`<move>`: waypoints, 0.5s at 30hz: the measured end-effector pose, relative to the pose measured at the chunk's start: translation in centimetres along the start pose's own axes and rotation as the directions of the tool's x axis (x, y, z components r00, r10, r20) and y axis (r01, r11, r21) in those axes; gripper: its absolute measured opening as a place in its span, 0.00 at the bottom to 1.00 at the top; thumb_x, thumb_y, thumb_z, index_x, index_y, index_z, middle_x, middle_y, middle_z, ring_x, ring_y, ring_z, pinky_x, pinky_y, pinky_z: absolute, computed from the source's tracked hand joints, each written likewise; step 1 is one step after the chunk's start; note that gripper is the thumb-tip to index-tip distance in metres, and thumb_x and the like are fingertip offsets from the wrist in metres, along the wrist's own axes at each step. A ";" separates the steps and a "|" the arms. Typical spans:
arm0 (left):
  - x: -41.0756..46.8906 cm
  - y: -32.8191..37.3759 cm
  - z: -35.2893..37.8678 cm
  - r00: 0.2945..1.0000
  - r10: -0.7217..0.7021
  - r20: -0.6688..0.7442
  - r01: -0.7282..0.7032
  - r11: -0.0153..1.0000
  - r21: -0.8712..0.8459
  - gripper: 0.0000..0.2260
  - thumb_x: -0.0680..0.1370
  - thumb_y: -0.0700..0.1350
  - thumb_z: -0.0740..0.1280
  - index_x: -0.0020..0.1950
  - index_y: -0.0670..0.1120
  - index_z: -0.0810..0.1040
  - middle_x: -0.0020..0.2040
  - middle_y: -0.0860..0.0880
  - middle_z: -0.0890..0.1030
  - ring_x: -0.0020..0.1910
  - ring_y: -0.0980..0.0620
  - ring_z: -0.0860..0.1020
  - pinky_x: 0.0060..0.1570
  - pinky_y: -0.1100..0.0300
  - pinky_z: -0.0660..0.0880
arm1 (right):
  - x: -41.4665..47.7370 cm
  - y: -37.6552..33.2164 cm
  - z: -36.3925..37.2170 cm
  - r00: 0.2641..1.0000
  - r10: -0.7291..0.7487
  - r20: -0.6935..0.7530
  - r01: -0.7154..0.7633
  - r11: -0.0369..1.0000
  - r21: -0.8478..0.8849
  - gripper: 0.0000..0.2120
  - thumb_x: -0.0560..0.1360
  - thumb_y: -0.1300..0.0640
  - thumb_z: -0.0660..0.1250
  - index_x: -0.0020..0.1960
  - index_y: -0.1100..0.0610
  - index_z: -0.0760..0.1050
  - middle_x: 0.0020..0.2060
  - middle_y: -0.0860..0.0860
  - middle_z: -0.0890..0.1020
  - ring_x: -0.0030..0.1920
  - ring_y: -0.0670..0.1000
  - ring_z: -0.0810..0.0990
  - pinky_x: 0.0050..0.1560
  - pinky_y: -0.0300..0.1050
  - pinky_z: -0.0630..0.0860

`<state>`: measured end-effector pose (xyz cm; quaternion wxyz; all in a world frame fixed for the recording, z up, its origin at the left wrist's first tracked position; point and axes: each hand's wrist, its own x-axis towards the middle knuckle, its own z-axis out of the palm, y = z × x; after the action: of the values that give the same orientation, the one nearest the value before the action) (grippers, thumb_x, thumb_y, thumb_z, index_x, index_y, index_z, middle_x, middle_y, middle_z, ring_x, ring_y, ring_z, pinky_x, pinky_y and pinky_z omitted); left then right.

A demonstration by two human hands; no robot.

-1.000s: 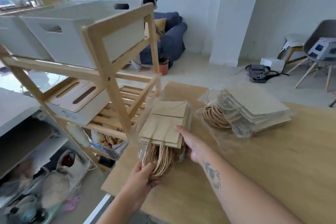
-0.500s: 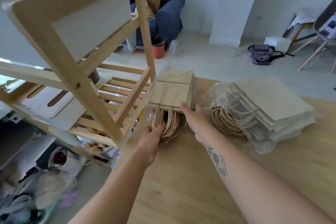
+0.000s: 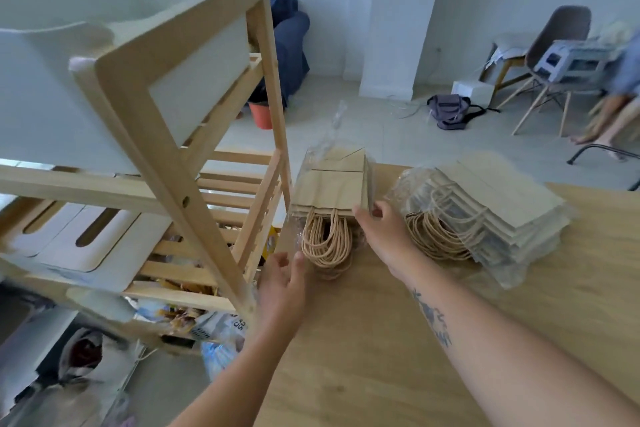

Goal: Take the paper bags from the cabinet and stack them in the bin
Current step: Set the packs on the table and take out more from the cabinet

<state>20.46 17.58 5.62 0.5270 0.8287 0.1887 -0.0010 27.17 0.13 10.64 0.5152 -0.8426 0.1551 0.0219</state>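
on the wooden surface (image 3: 346,357), beside the wooden shelf rack (image 3: 180,191): two bundles of brown paper bags, both in clear plastic wrap, twine handles toward the person. smaller bundle (image 3: 329,184) lies at the surface's left corner, just beside a rack post. larger bundle (image 3: 491,208) lies near it on the right, apart.

right hand (image 3: 381,232): grip pinches the smaller bundle's near right corner. left hand (image 3: 282,282): grip spread and relaxed, holding nothing, just beside the twine handles (image 3: 327,243). cannot tell if it touches the wrap.

white bin (image 3: 194,55) sits on the rack's top shelf. no bags visible in it, though its inside is mostly hidden.

judgement: bags are out and staged. all stacking in the bin remains.
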 end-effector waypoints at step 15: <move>0.5 -5.3 0.4 0.871 0.433 0.230 -0.474 0.624 0.621 0.24 0.77 0.52 0.60 0.71 0.44 0.72 0.72 0.45 0.72 0.74 0.45 0.66 0.71 0.50 0.64 | -1.5 1.1 -0.6 0.665 -0.523 0.533 0.731 0.313 -0.606 0.43 0.68 0.27 0.61 0.76 0.47 0.58 0.75 0.45 0.61 0.76 0.51 0.56 0.74 0.53 0.56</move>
<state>19.36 19.42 0.70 0.1883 0.9797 -0.0545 0.0411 25.42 -0.47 10.29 0.0723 -0.9582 -0.2764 -0.0159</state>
